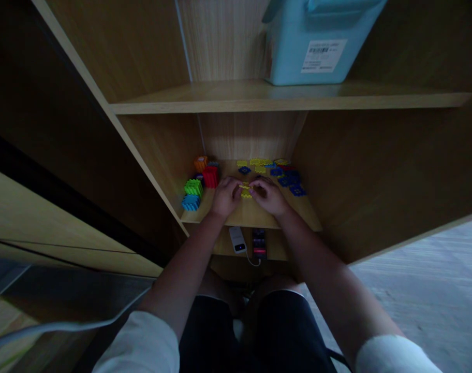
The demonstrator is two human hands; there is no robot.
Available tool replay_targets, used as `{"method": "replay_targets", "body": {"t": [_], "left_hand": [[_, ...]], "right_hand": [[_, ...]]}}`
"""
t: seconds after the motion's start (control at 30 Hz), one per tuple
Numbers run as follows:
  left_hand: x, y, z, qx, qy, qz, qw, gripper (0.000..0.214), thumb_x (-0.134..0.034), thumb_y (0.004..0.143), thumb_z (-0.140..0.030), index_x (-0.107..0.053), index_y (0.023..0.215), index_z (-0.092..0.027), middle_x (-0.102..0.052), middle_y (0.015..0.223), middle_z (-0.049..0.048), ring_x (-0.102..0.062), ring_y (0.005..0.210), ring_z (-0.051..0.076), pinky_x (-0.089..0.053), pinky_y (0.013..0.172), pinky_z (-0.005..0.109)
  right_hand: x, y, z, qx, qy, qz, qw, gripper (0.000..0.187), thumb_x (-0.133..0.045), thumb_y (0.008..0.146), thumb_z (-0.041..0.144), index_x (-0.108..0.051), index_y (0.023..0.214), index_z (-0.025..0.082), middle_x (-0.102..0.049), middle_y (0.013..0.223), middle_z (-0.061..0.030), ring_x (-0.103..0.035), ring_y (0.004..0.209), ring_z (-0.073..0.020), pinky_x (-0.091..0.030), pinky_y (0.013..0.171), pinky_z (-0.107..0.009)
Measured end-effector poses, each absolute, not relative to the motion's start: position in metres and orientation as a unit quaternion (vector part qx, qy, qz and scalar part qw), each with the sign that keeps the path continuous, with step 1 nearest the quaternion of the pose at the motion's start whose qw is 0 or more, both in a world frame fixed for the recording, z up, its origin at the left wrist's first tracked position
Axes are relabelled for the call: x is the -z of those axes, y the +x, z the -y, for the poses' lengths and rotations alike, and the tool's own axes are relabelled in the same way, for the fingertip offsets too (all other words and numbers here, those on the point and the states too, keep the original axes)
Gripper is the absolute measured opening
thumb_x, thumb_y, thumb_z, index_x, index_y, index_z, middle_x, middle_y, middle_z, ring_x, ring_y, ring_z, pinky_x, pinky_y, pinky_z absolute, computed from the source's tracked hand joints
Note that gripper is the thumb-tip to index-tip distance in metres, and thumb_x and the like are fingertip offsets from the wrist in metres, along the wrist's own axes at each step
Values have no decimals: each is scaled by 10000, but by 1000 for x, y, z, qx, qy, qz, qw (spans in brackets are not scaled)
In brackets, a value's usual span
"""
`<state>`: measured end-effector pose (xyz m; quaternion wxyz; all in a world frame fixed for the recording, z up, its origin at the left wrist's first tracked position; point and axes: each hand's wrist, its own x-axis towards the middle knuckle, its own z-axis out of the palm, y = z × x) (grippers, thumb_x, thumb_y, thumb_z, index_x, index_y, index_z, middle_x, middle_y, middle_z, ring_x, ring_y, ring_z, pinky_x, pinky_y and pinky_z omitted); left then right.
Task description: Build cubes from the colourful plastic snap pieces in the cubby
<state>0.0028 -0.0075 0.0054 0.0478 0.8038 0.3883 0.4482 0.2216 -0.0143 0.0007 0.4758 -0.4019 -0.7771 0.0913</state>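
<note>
Above the middle shelf, my left hand (227, 197) and my right hand (269, 195) meet at small yellow notched-edge puzzle tiles (246, 192). My fingertips pinch them from both sides. Stacks of like tiles stand left of my left hand: red (210, 177), orange (201, 164), green (193, 187) and light blue (191, 202). Loose dark blue tiles (290, 179) lie to the right of my right hand. More yellow tiles (260, 162) are spread along the back, near a single blue tile (244, 170). How the held tiles join is too small to tell.
A light blue bin (317, 46) with a white label stands on the upper shelf (228, 97). Below the middle shelf (255, 215) lie a white power bank (237, 240) and a phone (259, 243), with a cable beneath. Wooden side walls enclose the shelf left and right.
</note>
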Motion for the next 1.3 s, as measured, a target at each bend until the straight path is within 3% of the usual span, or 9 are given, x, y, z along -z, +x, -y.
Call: {"method": "replay_targets", "body": {"t": [0.13,0.4,0.8,1.3], "left_hand": [[-2,4,4,-459,787,-407,60,353,-612,840,-11,-639,1128,-214,-714,1147,84,-665,1153,277,-537,1059,417],[8,8,-9,-433,763,-463,125,265,-615,843,-18,-620,1016,-220,-740,994,65,-721,949,246,-577,914,371],[14,7,-13,-423,768,-460,139,260,-645,825,-41,-645,1005,-229,-736,919,28,-711,875,207,-563,842,330],[8,3,-9,-397,782,-447,176,332,-728,729,-51,-655,1003,-225,-733,919,5,-696,878,193,-542,816,320]], "right_hand": [[4,228,10,-100,-400,773,483,110,-719,956,377,-736,1026,293,-783,1144,-60,-710,1128,-270,-540,1044,-458],[9,232,4,-92,-429,788,431,90,-794,879,304,-759,962,304,-804,1194,-30,-732,1145,-274,-516,1090,-485],[10,231,5,-75,-509,777,364,129,-803,844,308,-739,956,315,-812,1107,-5,-720,1116,-289,-521,1077,-502],[14,230,4,-72,-533,767,349,275,-819,814,362,-718,1066,318,-794,1117,-18,-703,1138,-306,-531,1061,-515]]}}
